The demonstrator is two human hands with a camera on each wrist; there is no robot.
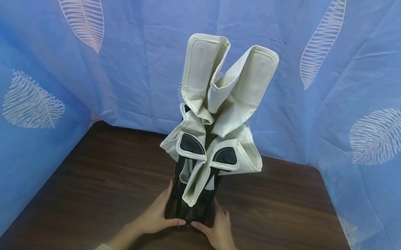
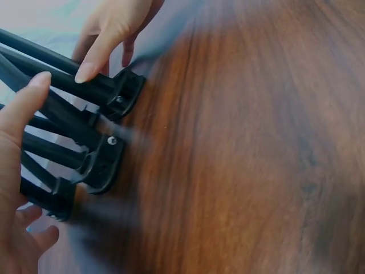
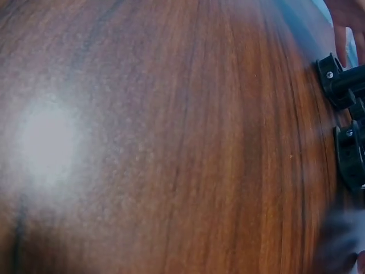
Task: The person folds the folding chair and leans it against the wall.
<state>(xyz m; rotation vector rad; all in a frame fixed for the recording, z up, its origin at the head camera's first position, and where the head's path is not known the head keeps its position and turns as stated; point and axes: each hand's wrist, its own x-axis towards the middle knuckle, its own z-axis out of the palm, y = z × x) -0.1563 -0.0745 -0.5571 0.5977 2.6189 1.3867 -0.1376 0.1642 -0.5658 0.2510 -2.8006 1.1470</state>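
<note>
A folded folding chair (image 1: 227, 81) with off-white fabric and black tubular legs stands upright on the table in the head view. Both hands hold its lower part from either side. My left hand (image 1: 155, 217) grips the left legs, its thumb laid across the near side. On the opposite side my right hand (image 1: 221, 232) grips the right legs, thumb pointing inward. In the left wrist view, black leg tubes (image 2: 63, 117) end in plastic feet (image 2: 105, 165) with screws. The right wrist view catches only some of the feet (image 3: 331, 83) at its right edge.
The dark wood-grain table (image 1: 276, 221) extends to both sides of the chair. Blue curtains (image 1: 146, 45) with white leaf prints hang behind the table and along its left and right sides.
</note>
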